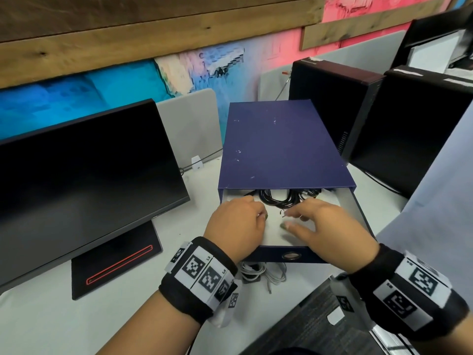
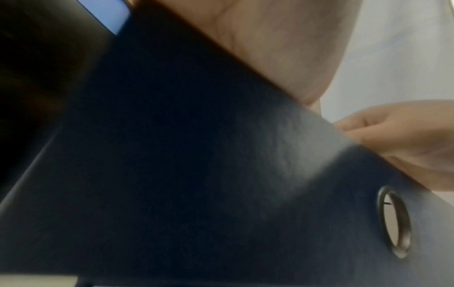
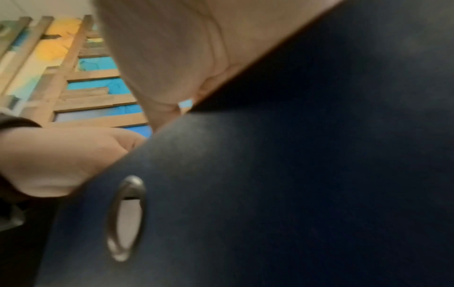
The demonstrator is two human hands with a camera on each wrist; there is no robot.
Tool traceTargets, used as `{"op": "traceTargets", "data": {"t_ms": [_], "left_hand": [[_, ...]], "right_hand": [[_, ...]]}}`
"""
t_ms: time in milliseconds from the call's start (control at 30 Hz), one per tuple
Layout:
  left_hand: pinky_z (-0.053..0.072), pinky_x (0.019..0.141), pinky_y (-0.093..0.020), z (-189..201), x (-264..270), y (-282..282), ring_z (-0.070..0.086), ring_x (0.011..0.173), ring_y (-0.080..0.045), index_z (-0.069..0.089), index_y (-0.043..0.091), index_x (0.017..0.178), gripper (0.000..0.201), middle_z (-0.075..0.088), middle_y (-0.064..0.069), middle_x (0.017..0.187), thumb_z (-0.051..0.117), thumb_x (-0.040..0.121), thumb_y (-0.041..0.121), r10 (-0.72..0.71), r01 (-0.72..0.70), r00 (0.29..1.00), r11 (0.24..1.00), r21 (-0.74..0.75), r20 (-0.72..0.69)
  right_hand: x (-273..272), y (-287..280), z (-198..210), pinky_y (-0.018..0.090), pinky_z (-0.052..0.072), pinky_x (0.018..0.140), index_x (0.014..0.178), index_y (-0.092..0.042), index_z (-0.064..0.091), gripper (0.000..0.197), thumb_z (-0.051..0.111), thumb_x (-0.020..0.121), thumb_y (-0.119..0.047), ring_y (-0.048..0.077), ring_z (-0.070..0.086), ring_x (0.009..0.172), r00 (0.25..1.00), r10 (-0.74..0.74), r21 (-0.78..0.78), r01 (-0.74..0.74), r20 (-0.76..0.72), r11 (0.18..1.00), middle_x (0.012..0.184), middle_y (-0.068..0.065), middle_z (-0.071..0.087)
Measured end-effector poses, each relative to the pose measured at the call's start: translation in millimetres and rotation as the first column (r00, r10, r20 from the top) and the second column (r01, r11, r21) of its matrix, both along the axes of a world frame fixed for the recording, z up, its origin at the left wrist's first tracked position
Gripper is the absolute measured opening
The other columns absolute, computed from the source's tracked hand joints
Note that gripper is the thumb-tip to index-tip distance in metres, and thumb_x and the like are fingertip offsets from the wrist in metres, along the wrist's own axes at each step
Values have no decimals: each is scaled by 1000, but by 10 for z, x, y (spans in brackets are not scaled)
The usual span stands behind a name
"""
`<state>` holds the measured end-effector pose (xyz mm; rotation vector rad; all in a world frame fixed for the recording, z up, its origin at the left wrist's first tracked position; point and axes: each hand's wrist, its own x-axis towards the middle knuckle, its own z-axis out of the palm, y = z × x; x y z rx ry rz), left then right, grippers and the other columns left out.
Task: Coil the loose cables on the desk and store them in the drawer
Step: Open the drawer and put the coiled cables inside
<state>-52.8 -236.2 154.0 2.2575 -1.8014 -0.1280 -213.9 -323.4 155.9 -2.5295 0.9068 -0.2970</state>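
A dark blue box (image 1: 279, 147) stands on the desk with its drawer (image 1: 273, 255) pulled out toward me. A coiled black cable (image 1: 276, 199) lies at the back of the drawer, partly under the box's lid. Both hands reach over the drawer's front wall. My left hand (image 1: 240, 221) sits by the coil's left side with its fingers curled under, and what they touch is hidden. My right hand (image 1: 320, 226) hovers over the white drawer floor, fingers spread and holding nothing. A loose white cable (image 1: 261, 274) lies on the desk in front of the drawer. Both wrist views show the drawer front (image 2: 196, 174) (image 3: 294, 174).
A dark monitor (image 1: 84, 180) on a black stand (image 1: 115, 265) fills the left. Two black computer towers (image 1: 384, 119) stand right of the box. A metal ring pull (image 1: 290, 256) sits in the drawer front. The desk edge runs diagonally at lower right, above dark floor.
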Motion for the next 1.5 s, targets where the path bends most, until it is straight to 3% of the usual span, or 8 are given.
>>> {"op": "traceTargets", "data": {"t_ms": [133, 367, 533, 633, 833, 1000, 1167, 1500], "left_hand": [[34, 84, -23, -1, 167, 237, 53, 95, -13, 69, 25, 101, 23, 59, 8, 98, 47, 96, 29, 41, -51, 997, 989, -137, -72], [43, 88, -29, -63, 357, 438, 55, 92, -9, 72, 25, 96, 16, 61, 10, 97, 57, 93, 27, 93, -147, 976, 947, -285, -195], [33, 96, -19, -179, 378, 466, 54, 117, -15, 66, 18, 120, 29, 62, 4, 123, 54, 94, 16, 40, -66, 992, 974, -216, -121], [21, 108, -17, -232, 404, 423, 31, 139, -13, 39, 20, 145, 50, 38, 5, 150, 43, 96, 8, 33, -39, 998, 993, -109, -59], [10, 118, -30, -312, 463, 392, 20, 144, -9, 30, 23, 148, 60, 31, 7, 154, 42, 92, 5, 19, -20, 1000, 995, -97, -5], [18, 119, -36, -362, 461, 403, 20, 144, -9, 29, 24, 148, 62, 30, 8, 154, 43, 92, 3, 11, -18, 998, 993, -113, -60], [17, 120, -33, -339, 467, 424, 20, 144, -10, 29, 26, 148, 63, 28, 9, 155, 42, 92, 1, 17, -27, 994, 995, -98, -110], [22, 118, -36, -288, 469, 422, 26, 141, -11, 39, 23, 144, 63, 33, 8, 152, 41, 88, -6, 19, -37, 984, 995, -97, -176]], "right_hand": [[11, 157, 12, 25, 42, 87, 106, -38, 65, 24, 61, 84, -48, 2, 52, 87, 962, 245, -4, -247, -120, 969, 90, -21, 58], [127, 114, -19, 25, 26, 85, 98, -38, 65, 11, 59, 89, -36, 4, 53, 87, 978, 165, -159, -184, -124, 970, 88, -18, 60], [319, -18, -103, 33, 32, 89, 97, -32, 68, 11, 63, 87, -32, 16, 56, 93, 999, 30, -237, -36, -29, 971, 91, -9, 64], [435, -23, -187, 38, 33, 88, 100, -26, 67, 15, 67, 85, -21, 22, 55, 94, 1000, -11, -310, 13, 9, 951, 91, -5, 63], [439, 272, -372, 36, 41, 70, 82, -20, 71, 23, 52, 76, -8, 24, 52, 77, 951, 156, -552, 18, 267, 834, 81, -1, 61], [464, 440, -1024, 30, 49, 62, 85, -19, 72, 25, 68, 67, -1, 21, 60, 69, 953, 302, -338, -274, 33, 900, 77, -1, 64], [536, 441, -1548, 33, 39, 92, 132, -23, 47, 46, 56, 87, -25, 25, 48, 115, 926, 164, -7, -177, -340, 984, 124, 2, 51], [766, 484, -1783, 50, 6, 118, 145, -22, 24, 61, 54, 93, -29, 28, 21, 142, 799, 146, -77, -234, -584, 969, 147, 6, 36]]}}
